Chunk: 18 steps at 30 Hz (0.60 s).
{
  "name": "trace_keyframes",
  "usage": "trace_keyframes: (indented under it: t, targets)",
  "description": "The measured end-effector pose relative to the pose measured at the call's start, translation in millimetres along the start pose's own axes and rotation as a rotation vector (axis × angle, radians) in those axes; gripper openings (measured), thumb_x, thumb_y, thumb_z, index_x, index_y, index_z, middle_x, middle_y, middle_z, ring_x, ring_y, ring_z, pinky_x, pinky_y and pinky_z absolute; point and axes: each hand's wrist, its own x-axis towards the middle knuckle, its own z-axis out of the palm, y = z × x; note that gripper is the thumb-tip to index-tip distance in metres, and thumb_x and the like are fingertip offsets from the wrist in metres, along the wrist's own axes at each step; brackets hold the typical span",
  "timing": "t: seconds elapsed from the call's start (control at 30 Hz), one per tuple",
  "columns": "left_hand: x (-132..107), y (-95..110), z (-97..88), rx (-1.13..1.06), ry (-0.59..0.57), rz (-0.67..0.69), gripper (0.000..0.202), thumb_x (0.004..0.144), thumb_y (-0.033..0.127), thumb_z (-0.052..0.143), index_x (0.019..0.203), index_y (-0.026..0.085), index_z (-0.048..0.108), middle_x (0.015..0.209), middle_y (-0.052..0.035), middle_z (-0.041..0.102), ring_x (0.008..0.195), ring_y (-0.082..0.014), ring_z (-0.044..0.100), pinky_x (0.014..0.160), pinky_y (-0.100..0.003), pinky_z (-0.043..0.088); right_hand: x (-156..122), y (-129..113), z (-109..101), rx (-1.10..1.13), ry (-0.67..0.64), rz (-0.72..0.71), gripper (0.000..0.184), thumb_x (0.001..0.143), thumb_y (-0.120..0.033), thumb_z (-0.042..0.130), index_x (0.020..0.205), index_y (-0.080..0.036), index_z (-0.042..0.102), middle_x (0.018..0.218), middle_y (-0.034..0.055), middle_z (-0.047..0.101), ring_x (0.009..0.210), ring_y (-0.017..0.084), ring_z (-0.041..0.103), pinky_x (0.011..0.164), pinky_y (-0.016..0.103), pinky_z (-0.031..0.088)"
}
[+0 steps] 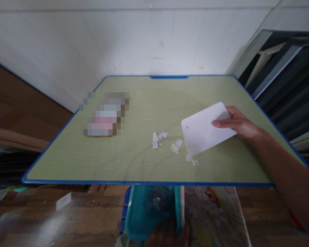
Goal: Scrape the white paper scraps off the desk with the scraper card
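My right hand [238, 123] grips a white card [204, 132] by its right end, thumb on the upper face. The card has rounded corners and a small hole near its left edge. It is tilted over the right half of the table [144, 103]. Small white paper scraps [155, 144] lie in loose groups left of the card and just below it. Under the table's front edge, my left hand [167, 235] is in shadow at the near right corner of a teal plastic basket [137, 226]. Its fingers reach inside and its thumb lies outside the rim.
A pixelated flat item [105, 116] lies at the table's left. A white wall [144, 41] stands behind, and dark folded frames [293, 65] lean at the right. Below are a patterned cloth [216, 216] and a paper piece [63, 201] on the wooden floor [87, 219].
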Motion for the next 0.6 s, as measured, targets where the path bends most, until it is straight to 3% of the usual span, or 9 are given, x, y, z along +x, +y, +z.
trace_keyframes:
  t: [0.17, 0.33, 0.6]
  targets:
    - [-3.0, 2.0, 2.2, -0.003, -0.037, -0.002, 0.035, 0.053, 0.014, 0.051, 0.083, 0.028, 0.059, 0.048, 0.0002, 0.050, 0.037, -0.0172, 0.046, 0.032, -0.025, 0.037, -1.3, -1.7, -1.6, 0.021, 0.030, -0.003, 0.017, 0.062, -0.019, 0.067, 0.077, -0.016, 0.062, 0.066, -0.0010, 0.064, 0.050, 0.009, 0.056, 0.043, 0.016, 0.040]
    - [-4.4, 1.3, 3.6, -0.001, -0.020, -0.002, 0.031, 0.057, 0.015, 0.050, 0.083, 0.029, 0.060, 0.049, 0.0015, 0.050, 0.039, -0.0154, 0.046, 0.034, -0.023, 0.037, -2.6, -2.2, -5.3, -0.029, -0.071, 0.031, 0.016, 0.061, -0.019, 0.066, 0.077, -0.017, 0.063, 0.067, -0.0013, 0.064, 0.051, 0.009, 0.056, 0.044, 0.017, 0.042]
    - [-1.7, -1.7, 1.6, -0.009, -0.021, -0.005, 0.032, 0.057, 0.013, 0.047, 0.081, 0.028, 0.061, 0.048, 0.0009, 0.050, 0.039, -0.0161, 0.046, 0.034, -0.024, 0.038, -4.6, -2.5, -8.5, -0.029, -0.100, 0.039, 0.016, 0.061, -0.018, 0.066, 0.076, -0.017, 0.063, 0.067, -0.0008, 0.065, 0.051, 0.010, 0.057, 0.044, 0.016, 0.043]
